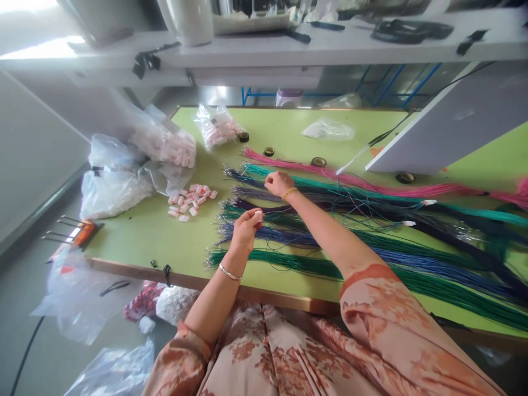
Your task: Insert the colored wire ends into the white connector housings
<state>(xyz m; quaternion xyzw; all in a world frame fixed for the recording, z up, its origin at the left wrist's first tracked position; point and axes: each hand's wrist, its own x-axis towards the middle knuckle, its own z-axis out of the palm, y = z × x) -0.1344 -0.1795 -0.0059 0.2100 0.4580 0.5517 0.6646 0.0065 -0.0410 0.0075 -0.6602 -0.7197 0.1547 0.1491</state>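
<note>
My left hand (246, 227) is closed on a small white plastic connector housing (259, 216), held above the wire bundles. Farther out, my right hand (279, 185) is closed in a pinch over the dark blue wires (251, 179); whatever lies between its fingertips is hidden. Bundles of cut wire run across the table to the right: pink (289, 162), teal (322, 182), grey (251, 192), blue (231, 232) and green (289, 260). Metal terminals tip their left ends. Left of the bundles lies a loose pile of white and pinkish connector housings (193, 199).
Plastic bags of housings (177, 148) and another bag (220, 129) stand at the back left. Black tape rolls (318, 161) lie behind the wires. A grey panel (449, 121) rises at right, and a shelf (264, 49) spans the back. An orange-based rack (84, 233) sits at the left edge.
</note>
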